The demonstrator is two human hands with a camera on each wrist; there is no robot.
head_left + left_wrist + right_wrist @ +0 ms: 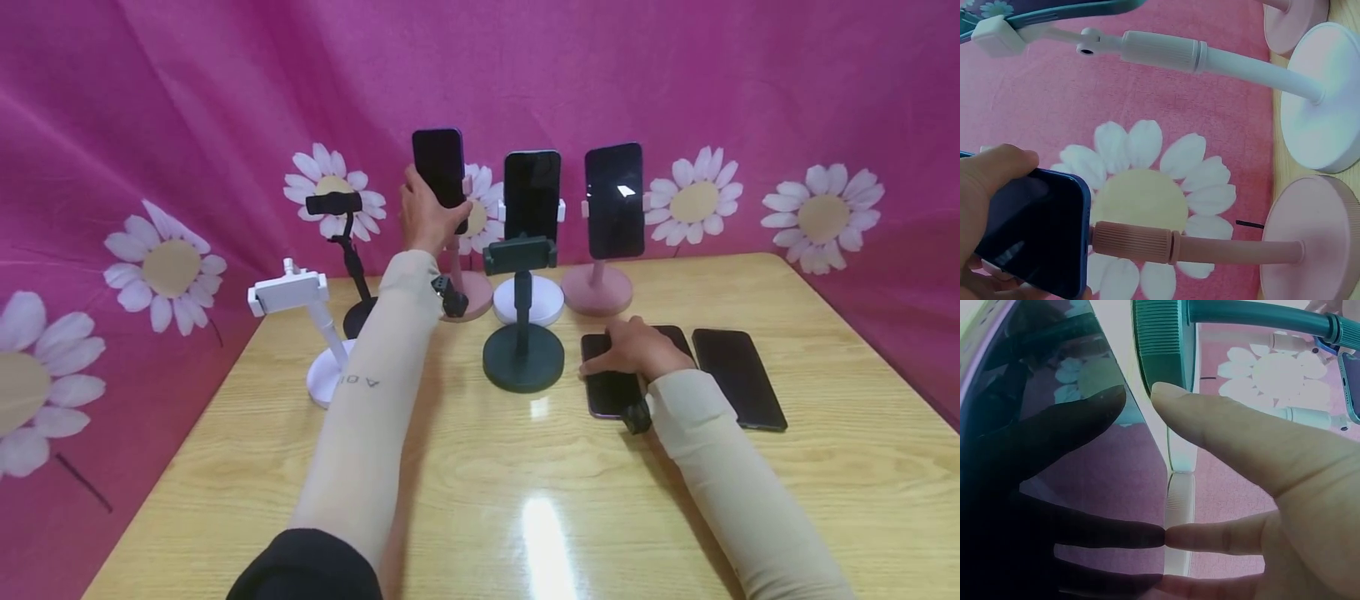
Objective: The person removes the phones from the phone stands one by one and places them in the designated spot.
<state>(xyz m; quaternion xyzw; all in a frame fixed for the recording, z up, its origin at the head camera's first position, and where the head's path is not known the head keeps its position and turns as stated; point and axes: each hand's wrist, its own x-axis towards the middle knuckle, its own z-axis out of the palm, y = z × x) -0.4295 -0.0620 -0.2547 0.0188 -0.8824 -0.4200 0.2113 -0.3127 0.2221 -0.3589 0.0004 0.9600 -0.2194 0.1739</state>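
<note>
At the upper centre of the head view, our left grip [431, 215] is clasping a dark phone [438, 162] above a pink stand [472, 297]; the left wrist view is showing the stand's ribbed collar more clearly. Right of centre, our right grip [639, 350] is resting, thumb and fingers apart, clutching nothing, at a purple-edged phone [611, 393] lying on the counter [465, 500]; only the right wrist view is showing fingers mirrored in its screen.

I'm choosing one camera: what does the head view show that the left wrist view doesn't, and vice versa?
Only head: the right hand over flat-lying phones, and the black stand. Only left wrist: the middle white stand's stem, which the green stand hides from the head camera. Both: the left hand gripping a phone at a pink stand.
</note>
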